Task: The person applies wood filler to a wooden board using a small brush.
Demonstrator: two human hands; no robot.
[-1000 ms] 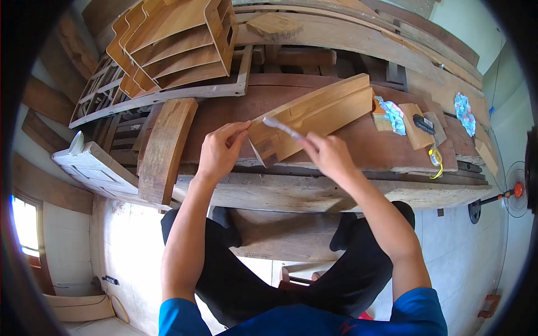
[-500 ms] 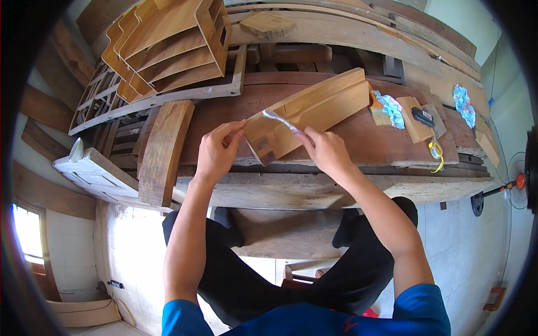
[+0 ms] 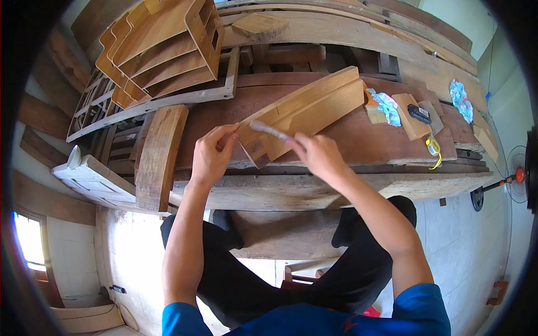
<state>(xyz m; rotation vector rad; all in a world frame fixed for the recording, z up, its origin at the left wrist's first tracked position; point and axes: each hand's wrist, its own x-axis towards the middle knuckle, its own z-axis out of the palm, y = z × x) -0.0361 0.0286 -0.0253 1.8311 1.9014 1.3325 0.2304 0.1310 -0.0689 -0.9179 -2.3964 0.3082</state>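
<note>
A long pale wooden piece point(image 3: 311, 112) with a stepped profile lies slantwise on the dark workbench board point(image 3: 210, 126). My left hand point(image 3: 212, 154) pinches the near-left corner of this piece between thumb and fingers. In my right hand point(image 3: 318, 155) is a slim brush-like tool point(image 3: 271, 131) with a pale, rounded head, slightly smeared by motion. Its head overlaps the left part of the wooden piece, a little right of my left fingertips. A dark patch point(image 3: 258, 157) marks the piece's near end.
A wooden tiered tray point(image 3: 162, 56) stands at the back left. A thick timber block point(image 3: 161, 157) lies left of my hands. To the right are crumpled blue cloths point(image 3: 385, 106), a black tool point(image 3: 418, 113) on a wood block and a yellow tape measure point(image 3: 432, 147).
My right hand has shifted slightly left and down with the tool, whose head now sits lower over the wooden piece. The whole view has shifted a little; my left hand keeps its place.
</note>
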